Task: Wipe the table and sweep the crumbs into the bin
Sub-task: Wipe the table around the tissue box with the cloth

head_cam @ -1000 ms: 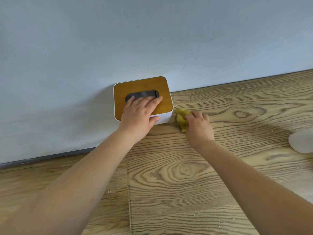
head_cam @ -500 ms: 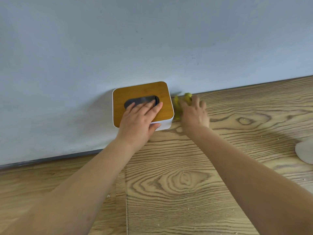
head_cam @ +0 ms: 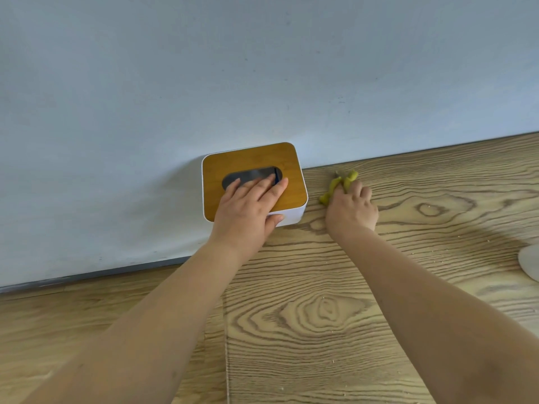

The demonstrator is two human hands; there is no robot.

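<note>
Two hands at work: left hand [head_cam: 248, 208] lies flat on the box lid, fingers straight, thumb against the near white side; right hand [head_cam: 351, 209] is clenched round a yellow cloth [head_cam: 339, 185] and presses it to the table [head_cam: 291, 316].
Box: white box with a wooden lid [head_cam: 253, 182] stands at the far edge, against the wall [head_cam: 262, 68], just left of the cloth.
Change: half a second ago the cloth was tight against the box's right side near the wall; now it sits a little further right, apart from the box. A second ago it was nearer, at the box's near right corner.
Box and left hand: same place in all three pictures.
Meaning, as a judgement: the strip beside the box looks covered, and the stroke seems to be heading right along the far edge, towards the crumbs.
Crumbs: pale specks [head_cam: 455, 249] lie scattered on the wood, right and near of the right hand; not yet gathered.
Progress, as a judgement: early; wiping under way, sweeping into the bin not begun.
Bin: not in view.
Cut off: a pale rounded object [head_cam: 529, 262] at the right edge; cannot tell what it is.
Hidden: most of the cloth under the right hand; part of the lid's dark slot under the left fingers.
</note>
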